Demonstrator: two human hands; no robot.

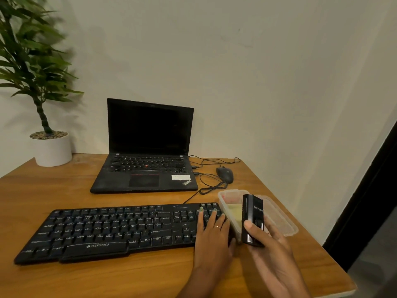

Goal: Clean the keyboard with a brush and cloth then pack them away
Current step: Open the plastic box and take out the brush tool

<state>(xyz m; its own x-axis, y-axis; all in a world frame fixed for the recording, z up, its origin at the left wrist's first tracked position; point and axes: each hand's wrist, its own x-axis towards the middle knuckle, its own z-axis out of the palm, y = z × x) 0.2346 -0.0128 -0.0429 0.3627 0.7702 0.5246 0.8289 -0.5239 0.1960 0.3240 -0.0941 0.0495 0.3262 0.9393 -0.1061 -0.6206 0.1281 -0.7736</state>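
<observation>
Your right hand [271, 250] grips a black box-like device [251, 220] upright, left hand [211, 235] lies flat w/ straight fingers on right end of Zebronics keyboard [111, 231], clear plastic container [285, 220] w/ yellowish cloth [234, 212] just beside, ThinkPad laptop [148, 147] behind.

- Dim, warm indoor light, a yellowish cast over the wall [257, 72].
- The plant [28, 50] at the left edge is smeared with blur, and it throws a soft shadow on the wall.
- Wide-angle bend: the counter [64, 190] edges tilt and curve.
- The laptop [148, 147] screen is pure black, without glare.
- Faint sheen on the keyboard [111, 229] keys; the picture is slightly soft.
</observation>
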